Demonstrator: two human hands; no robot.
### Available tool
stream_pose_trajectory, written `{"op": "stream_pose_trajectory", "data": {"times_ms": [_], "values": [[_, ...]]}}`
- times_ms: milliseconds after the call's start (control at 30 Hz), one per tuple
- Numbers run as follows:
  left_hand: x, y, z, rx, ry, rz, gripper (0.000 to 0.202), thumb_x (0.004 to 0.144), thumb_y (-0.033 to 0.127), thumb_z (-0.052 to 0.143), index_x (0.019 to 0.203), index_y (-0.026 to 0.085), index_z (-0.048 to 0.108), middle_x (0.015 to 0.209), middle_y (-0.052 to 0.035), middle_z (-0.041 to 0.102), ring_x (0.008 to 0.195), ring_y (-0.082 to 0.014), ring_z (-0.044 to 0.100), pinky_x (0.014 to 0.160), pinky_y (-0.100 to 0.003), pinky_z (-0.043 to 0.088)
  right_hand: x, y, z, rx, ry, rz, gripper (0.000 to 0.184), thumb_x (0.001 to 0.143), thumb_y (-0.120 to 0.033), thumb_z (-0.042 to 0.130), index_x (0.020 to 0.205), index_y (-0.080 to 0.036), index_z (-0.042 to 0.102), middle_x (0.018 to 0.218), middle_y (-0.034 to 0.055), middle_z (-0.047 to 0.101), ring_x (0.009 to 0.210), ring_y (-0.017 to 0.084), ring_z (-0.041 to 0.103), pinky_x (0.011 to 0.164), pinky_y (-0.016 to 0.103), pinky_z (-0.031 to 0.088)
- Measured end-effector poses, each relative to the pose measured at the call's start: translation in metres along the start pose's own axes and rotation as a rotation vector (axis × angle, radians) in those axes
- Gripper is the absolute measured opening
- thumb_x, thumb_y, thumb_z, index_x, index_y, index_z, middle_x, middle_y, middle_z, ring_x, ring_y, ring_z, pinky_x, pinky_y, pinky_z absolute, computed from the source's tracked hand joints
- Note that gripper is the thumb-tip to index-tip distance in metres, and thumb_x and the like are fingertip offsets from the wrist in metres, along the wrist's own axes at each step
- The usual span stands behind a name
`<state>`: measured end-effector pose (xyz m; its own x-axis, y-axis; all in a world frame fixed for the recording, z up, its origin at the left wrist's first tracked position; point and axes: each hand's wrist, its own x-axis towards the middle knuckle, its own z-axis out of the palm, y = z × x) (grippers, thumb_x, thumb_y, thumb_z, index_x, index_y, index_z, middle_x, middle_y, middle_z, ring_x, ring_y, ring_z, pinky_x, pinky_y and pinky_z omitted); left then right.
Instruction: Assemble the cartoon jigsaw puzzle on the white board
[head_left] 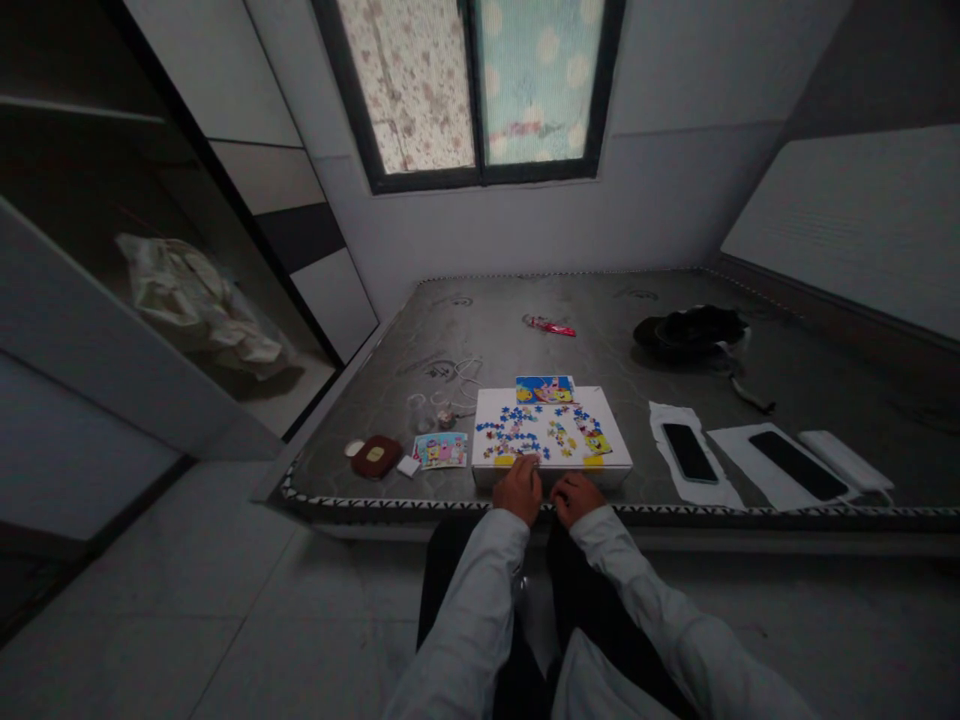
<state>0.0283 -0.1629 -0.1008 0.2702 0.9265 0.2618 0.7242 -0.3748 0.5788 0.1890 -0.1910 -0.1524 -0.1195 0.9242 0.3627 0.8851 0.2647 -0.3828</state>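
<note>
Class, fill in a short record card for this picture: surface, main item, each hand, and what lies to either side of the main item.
surface: grey mattress
main item: white board with loose puzzle pieces
left hand: fingertips on the board's near edge
right hand: at the near edge, grip unclear
left of board: picture card, red case
right of board: near phone, far phone, each on a white sheet

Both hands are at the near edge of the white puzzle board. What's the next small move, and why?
Probably reach the left hand forward to the loose blue jigsaw pieces: they lie scattered midway on the white rectangular puzzle board, just beyond that hand's fingertips, while only the strip of joined pieces at the far edge looks assembled. The right hand rests at the near edge.
</note>
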Motion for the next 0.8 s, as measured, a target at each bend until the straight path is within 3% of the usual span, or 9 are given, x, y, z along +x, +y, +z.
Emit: {"op": "stream_pose_trajectory", "data": {"times_ms": [167,367,800], "values": [[0.004,0.003,-0.005,0.027,-0.021,-0.094,0.032,0.091,0.022,0.049,0.120,0.029,0.060,0.126,-0.0029,0.060,0.106,-0.0174,0.061,0.090,-0.029,0.049,-0.001,0.002,0.002,-0.009,0.011,0.002,0.019,0.071,-0.010,0.052,0.067,-0.020,0.068,0.075,0.0057,0.061,0.078,0.019,0.055,0.074,0.030,0.043],[0.014,0.001,-0.022,0.099,0.057,-0.337,0.033,0.086,0.039,0.060,0.118,0.030,0.062,0.125,-0.0049,0.055,0.092,-0.0212,0.064,0.074,-0.032,0.050,-0.002,0.002,-0.001,0.013,0.031,0.026,0.020,0.071,-0.009,0.052,0.065,-0.021,0.068,0.075,0.0055,0.061,0.078,0.019,0.054,0.076,0.030,0.043],[0.017,-0.005,-0.034,0.078,0.165,-0.509,0.043,0.083,0.051,0.062,0.120,0.028,0.058,0.122,-0.0068,0.054,0.093,-0.0220,0.062,0.074,-0.032,0.047,-0.003,0.002,-0.005,0.050,0.006,0.025,0.021,0.072,-0.009,0.052,0.068,-0.021,0.069,0.078,0.0055,0.062,0.082,0.020,0.055,0.077,0.030,0.045]]}}
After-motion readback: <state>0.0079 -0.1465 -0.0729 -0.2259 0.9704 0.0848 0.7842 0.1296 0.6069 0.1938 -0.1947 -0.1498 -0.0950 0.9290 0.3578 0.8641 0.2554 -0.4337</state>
